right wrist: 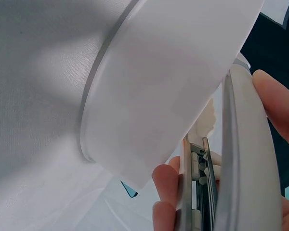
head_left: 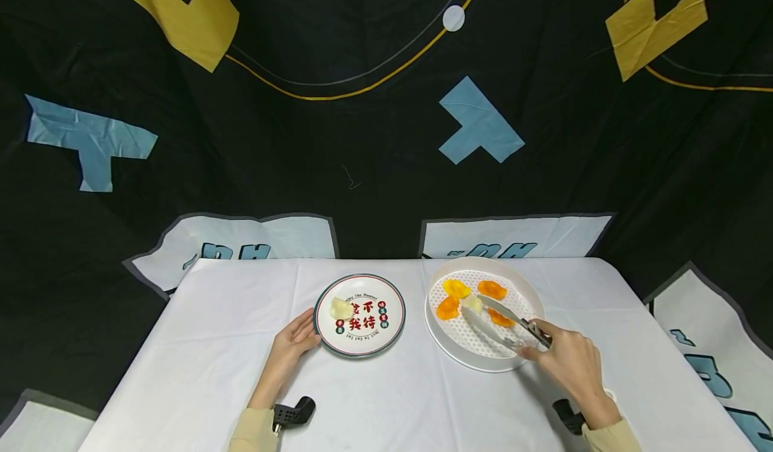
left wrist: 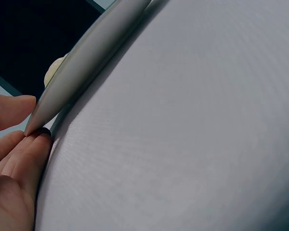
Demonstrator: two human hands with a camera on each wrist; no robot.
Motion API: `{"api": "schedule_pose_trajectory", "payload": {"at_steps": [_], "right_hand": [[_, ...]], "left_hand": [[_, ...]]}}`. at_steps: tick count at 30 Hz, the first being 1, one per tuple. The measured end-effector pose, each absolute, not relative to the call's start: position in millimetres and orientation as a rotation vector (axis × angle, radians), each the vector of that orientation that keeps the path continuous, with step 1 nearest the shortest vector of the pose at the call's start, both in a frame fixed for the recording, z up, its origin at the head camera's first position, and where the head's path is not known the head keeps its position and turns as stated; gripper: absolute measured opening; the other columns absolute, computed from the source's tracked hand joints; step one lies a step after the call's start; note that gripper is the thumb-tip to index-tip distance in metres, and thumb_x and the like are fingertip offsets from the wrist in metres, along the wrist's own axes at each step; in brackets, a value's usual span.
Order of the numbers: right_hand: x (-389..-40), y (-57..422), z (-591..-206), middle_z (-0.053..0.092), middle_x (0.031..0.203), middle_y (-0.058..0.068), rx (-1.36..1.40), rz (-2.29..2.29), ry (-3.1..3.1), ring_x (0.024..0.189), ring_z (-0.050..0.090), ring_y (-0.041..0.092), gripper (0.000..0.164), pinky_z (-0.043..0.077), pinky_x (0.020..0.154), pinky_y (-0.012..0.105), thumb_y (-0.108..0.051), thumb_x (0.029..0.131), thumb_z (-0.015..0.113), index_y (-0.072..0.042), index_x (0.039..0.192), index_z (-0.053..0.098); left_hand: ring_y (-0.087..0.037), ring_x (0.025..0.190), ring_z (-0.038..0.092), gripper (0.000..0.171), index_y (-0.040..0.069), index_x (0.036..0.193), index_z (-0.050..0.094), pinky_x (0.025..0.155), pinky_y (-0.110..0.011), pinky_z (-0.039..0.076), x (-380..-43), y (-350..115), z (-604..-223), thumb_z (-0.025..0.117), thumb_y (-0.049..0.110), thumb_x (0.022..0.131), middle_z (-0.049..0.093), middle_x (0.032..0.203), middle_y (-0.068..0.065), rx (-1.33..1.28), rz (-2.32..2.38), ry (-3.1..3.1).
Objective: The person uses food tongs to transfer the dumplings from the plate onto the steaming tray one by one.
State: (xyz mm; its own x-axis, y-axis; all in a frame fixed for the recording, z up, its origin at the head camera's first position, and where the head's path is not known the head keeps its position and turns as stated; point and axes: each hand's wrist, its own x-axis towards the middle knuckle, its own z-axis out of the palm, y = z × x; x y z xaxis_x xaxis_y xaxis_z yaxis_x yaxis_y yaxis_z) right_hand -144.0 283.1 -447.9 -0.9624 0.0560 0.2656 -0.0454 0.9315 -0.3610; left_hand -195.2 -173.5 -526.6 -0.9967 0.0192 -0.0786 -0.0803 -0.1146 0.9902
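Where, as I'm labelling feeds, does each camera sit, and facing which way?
Head: on the head, facing forward and down at plate and tray; left hand, right hand and sleeves show.
Left wrist: facing the plate's edge from that wrist; left fingers show.
Right wrist: facing tray wall and tongs from that wrist; right fingers show.
Shared: plate, head and left wrist.

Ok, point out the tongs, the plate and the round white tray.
Tongs (head_left: 510,314), head view: on the upper prong.
Plate (head_left: 395,321), head view: on its right rim.
Round white tray (head_left: 464,338), head view: on its bare floor.
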Motion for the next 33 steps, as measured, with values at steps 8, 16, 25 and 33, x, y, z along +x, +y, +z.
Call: {"api": "schedule_pose_trajectory", "payload": {"at_steps": [8, 16, 25, 33], "right_hand": [[-145, 282, -445, 0.068, 0.097, 0.023, -0.042, 0.550, -2.844, 0.054, 0.046, 0.020, 0.057, 0.037, 0.040, 0.032, -0.034, 0.066, 0.083, -0.003, 0.112, 0.070], [-145, 278, -443, 0.068, 0.096, 0.024, -0.041, 0.549, -2.841, 0.057, 0.052, 0.022, 0.056, 0.039, 0.042, 0.033, -0.033, 0.067, 0.082, -0.002, 0.112, 0.070], [-146, 271, -439, 0.069, 0.095, 0.023, -0.012, 0.568, -2.822, 0.063, 0.059, 0.028, 0.053, 0.043, 0.044, 0.036, -0.033, 0.067, 0.082, -0.003, 0.110, 0.071], [-147, 254, -441, 0.069, 0.098, 0.023, -0.006, 0.602, -2.866, 0.069, 0.063, 0.033, 0.057, 0.047, 0.049, 0.040, -0.034, 0.068, 0.081, -0.001, 0.113, 0.069]], "left_hand": [[-0.033, 0.134, 0.035, 0.063, -0.012, 0.143, 0.028, 0.100, -0.020, 0.043, -195, -175, -525, 0.055, -0.012, 0.087, 0.031, 0.146, -0.030, -0.048, 2.314, 2.029], [-0.036, 0.134, 0.034, 0.063, -0.013, 0.143, 0.028, 0.100, -0.020, 0.043, -194, -174, -526, 0.055, -0.012, 0.086, 0.030, 0.146, -0.031, -0.055, 2.304, 2.050], [-0.033, 0.134, 0.035, 0.063, -0.012, 0.144, 0.028, 0.100, -0.020, 0.043, -194, -175, -525, 0.056, -0.011, 0.087, 0.030, 0.147, -0.030, -0.062, 2.301, 2.037], [-0.032, 0.134, 0.035, 0.064, -0.012, 0.143, 0.028, 0.100, -0.020, 0.043, -195, -174, -526, 0.057, -0.012, 0.086, 0.031, 0.146, -0.029, -0.070, 2.313, 2.023]]}}
